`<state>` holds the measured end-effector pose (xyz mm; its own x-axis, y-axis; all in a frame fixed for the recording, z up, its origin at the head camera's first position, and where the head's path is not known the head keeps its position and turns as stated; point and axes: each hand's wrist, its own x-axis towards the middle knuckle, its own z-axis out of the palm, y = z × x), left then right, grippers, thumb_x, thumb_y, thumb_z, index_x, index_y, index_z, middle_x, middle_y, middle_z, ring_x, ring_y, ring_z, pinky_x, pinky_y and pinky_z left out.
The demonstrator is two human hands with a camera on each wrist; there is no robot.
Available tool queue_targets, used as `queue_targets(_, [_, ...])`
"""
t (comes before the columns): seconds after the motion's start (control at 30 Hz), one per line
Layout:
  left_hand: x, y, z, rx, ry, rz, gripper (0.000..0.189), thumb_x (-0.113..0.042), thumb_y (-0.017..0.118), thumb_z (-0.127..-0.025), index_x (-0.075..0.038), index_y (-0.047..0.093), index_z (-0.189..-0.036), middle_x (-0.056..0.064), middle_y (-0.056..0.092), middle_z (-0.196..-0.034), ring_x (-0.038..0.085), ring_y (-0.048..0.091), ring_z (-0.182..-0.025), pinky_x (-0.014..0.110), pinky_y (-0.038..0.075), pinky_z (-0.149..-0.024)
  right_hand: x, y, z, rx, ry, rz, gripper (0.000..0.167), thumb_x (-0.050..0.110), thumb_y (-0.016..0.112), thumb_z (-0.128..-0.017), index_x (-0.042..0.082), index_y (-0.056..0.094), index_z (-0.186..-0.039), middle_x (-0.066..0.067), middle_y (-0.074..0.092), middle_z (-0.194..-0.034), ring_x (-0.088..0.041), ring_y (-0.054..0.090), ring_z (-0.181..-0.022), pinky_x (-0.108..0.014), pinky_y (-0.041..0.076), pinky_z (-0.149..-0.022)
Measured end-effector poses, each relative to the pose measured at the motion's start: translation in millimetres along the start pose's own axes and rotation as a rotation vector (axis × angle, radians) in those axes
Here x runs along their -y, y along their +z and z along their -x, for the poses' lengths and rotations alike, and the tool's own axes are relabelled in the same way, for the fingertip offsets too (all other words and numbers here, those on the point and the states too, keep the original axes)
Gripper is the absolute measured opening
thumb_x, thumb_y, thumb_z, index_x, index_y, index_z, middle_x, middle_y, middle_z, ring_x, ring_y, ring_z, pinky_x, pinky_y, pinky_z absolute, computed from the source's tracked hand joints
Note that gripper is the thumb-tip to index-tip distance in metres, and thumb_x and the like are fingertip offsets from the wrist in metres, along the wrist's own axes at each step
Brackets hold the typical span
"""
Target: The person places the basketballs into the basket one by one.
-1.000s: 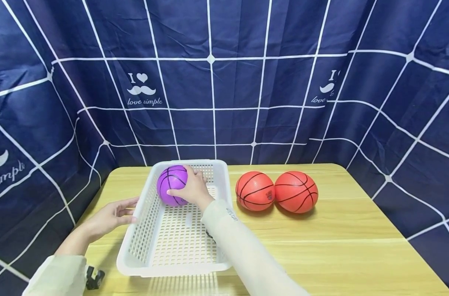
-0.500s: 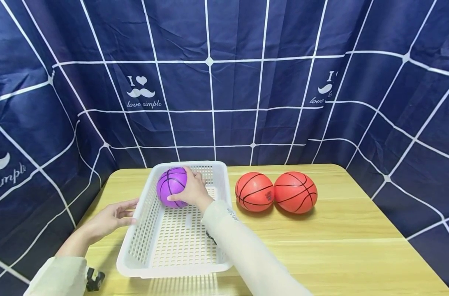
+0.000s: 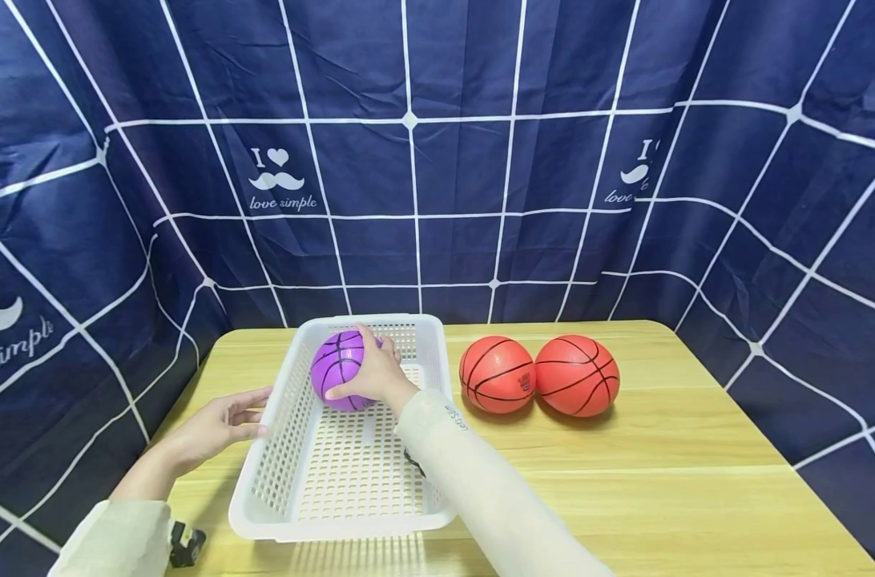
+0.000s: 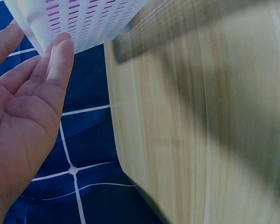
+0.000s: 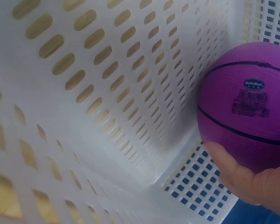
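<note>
In the head view a purple toy basketball [image 3: 335,373] sits in the back part of a white perforated plastic basket [image 3: 344,527]. My right hand [image 3: 378,372] grips the ball from its right side, thumb toward the front and fingers over the far side. The right wrist view shows the purple ball [image 5: 245,112] near the basket's end wall, with fingers [image 5: 224,161] against its surface. With fingers fairly straight, my left hand [image 3: 214,425] touches the outside of the basket's left wall. In the left wrist view its fingertips [image 4: 61,44] lie right at the basket wall.
Two orange-red toy basketballs, a left one [image 3: 497,374] and a right one [image 3: 578,375], lie side by side right of the basket. All stand on a wood-grain table [image 3: 661,481]. A dark blue curtain [image 3: 466,160] with white grid lines surrounds its back and sides.
The purple basketball has turned and shifted slightly right and toward me in the basket, with my right hand on it. My left hand stays at the basket's side.
</note>
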<state>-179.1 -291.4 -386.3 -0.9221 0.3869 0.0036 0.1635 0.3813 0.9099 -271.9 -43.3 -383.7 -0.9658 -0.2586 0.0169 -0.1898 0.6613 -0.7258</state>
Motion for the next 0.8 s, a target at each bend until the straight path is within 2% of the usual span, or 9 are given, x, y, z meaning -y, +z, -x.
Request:
queue_targets(0.13, [0.4,-0.6,-0.1,0.002,-0.011,0.010,0.067,-0.006,0.066,-0.088,0.020,0.028,-0.138,0.038,0.035,-0.137,0.022,0.058,-0.108,0.022,0.047,-0.083,-0.8,-2.1,1.6,0.010,0.000,-0.009,0.122,0.037,0.093,-0.054,0.030,0.020,-0.151,-0.022,0.020,-0.149,-0.044,0.029,-0.131,-0.055,0.044,-0.091])
queue_targets(0.37, [-0.6,-0.5,-0.3,-0.008,-0.020,-0.002,0.068,-0.007,0.067,-0.087,0.020,0.028,-0.138,0.038,0.036,-0.137,0.037,0.055,-0.110,0.023,0.047,-0.083,-3.5,-5.2,1.7,0.009,-0.014,-0.008,0.125,0.043,0.093,-0.051,0.030,0.020,-0.152,-0.022,0.015,-0.153,-0.045,0.021,-0.135,-0.060,0.039,-0.093])
queue_targets(0.63, [1.5,0.1,-0.9,-0.009,-0.023,-0.006,0.068,-0.006,0.066,-0.088,0.018,0.028,-0.139,0.038,0.037,-0.137,0.038,0.055,-0.110,0.023,0.047,-0.083,6.5,-15.1,3.3,-0.008,0.004,0.005,0.120,0.058,0.086,-0.055,0.036,0.018,-0.152,-0.017,0.015,-0.155,-0.040,0.017,-0.139,-0.063,0.035,-0.095])
queue_targets(0.8, [1.0,0.0,-0.3,0.001,-0.009,-0.009,0.068,-0.006,0.065,-0.088,0.019,0.028,-0.138,0.039,0.038,-0.135,0.025,0.059,-0.107,0.022,0.048,-0.083,15.9,-27.5,1.8,-0.025,-0.006,-0.019,0.116,0.062,0.082,-0.058,0.038,0.018,-0.151,-0.014,0.015,-0.156,-0.036,0.015,-0.140,-0.061,0.031,-0.099])
